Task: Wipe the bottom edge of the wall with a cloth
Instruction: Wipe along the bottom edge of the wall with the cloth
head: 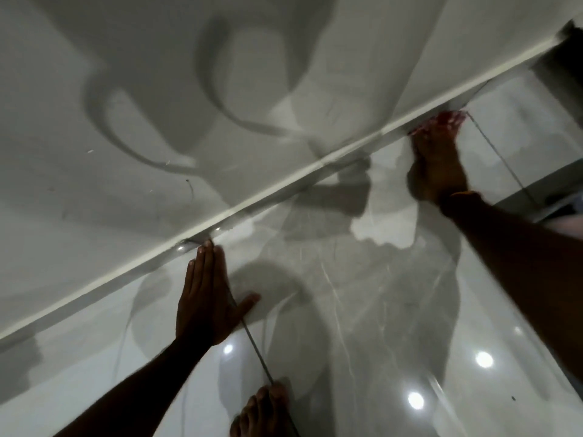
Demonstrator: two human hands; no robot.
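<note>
The white wall (157, 89) meets the glossy grey floor tiles along a pale skirting strip (284, 181) that runs diagonally from lower left to upper right. My right hand (437, 152) presses a reddish cloth (448, 119) against the skirting at the upper right; only the cloth's edges show past my fingers. My left hand (208, 298) lies flat on the floor, fingers together and thumb spread, fingertips touching the skirting's base. It holds nothing.
My bare foot (265, 411) stands on the floor at the bottom centre. Dark grout lines (252, 342) cross the shiny tiles (362, 294), which reflect ceiling lights. A dark opening (564, 58) sits at the wall's far right end. Shadows fall across the wall.
</note>
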